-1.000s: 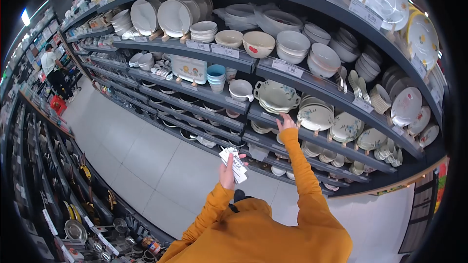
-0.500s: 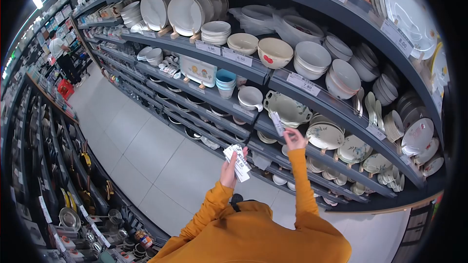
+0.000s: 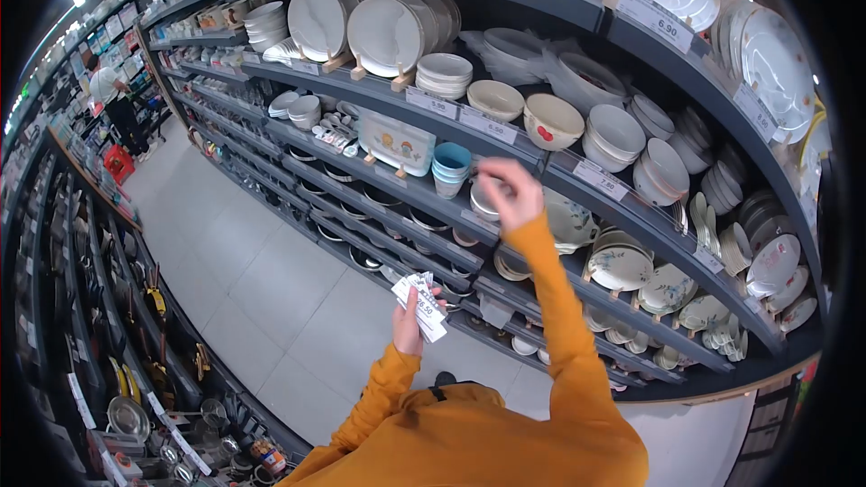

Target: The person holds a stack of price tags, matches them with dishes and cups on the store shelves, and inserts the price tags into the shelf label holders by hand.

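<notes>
My left hand (image 3: 410, 329) is closed around a fanned stack of white price tags (image 3: 420, 305), held above the aisle floor. The top tag reads 26.50. My right hand (image 3: 511, 194) is raised in front of the middle shelves with curled fingers; whether a tag is in them is hidden. Behind that hand, a white cup (image 3: 483, 201) is partly covered. Left of it stand stacked blue and white cups (image 3: 450, 167) and a tray with cartoon figures (image 3: 397, 142). Above and to the right is a cream bowl with a red cherry print (image 3: 552, 122).
Plates (image 3: 386, 34) and stacked bowls (image 3: 613, 135) fill the shelves, with price labels (image 3: 601, 180) along their edges. A rack of kitchen utensils (image 3: 126, 415) lines the left side. Further down the tiled aisle (image 3: 271, 307) stands a person (image 3: 113, 99) near a red basket (image 3: 117, 162).
My right hand has moved up and left from the floral dishes toward the white cup. The tag it pinched no longer shows. My left hand has shifted slightly left and down with the tags.
</notes>
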Motion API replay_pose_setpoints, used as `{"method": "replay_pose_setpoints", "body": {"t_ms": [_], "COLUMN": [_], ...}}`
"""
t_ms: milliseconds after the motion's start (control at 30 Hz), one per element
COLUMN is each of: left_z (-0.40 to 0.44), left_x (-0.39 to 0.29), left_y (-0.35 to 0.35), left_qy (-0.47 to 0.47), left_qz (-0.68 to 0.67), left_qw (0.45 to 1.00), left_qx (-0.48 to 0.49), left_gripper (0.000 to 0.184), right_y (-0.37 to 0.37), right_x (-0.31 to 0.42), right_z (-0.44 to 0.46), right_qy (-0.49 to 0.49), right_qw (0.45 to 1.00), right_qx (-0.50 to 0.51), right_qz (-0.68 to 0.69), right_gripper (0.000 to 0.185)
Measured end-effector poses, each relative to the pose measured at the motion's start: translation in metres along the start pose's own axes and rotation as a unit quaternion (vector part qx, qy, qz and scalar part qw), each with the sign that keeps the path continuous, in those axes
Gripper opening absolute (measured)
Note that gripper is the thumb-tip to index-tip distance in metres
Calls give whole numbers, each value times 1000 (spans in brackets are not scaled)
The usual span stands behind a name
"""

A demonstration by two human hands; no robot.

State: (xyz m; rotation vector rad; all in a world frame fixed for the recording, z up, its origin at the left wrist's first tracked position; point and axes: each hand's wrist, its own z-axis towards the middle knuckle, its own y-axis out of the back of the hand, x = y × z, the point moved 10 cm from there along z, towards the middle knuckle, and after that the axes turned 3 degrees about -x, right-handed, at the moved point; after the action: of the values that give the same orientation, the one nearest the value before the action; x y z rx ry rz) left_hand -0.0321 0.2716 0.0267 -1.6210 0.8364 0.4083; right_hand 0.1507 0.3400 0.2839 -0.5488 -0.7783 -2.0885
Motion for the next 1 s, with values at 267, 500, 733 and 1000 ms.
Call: {"method": "replay_pose_setpoints", "body": {"t_ms": [267,500,733,1000], "left_z": [-11,-6,12,41], "left_x": [-92,-158,-212,-243], "left_y": [48,137,175,239], "left_qy": [-1,67,14,-46], "left_qz": [39,56,43,35], "left_qw": [997,995,997,997], "left_qx": [60,54,55,-56], "left_gripper": [38,41,40,39], "right_y": [-79,-73,-129,-412], "right_x": [-27,-32,12,46], "right_z": [109,124,25,-185], "right_qy": [0,-105,-75,-418], "right_qw": [916,946,984,843], "right_qx": [-52,-28,-146,179], "right_qz": [-398,-306,-65,288], "right_gripper": [24,19,15,14]}}
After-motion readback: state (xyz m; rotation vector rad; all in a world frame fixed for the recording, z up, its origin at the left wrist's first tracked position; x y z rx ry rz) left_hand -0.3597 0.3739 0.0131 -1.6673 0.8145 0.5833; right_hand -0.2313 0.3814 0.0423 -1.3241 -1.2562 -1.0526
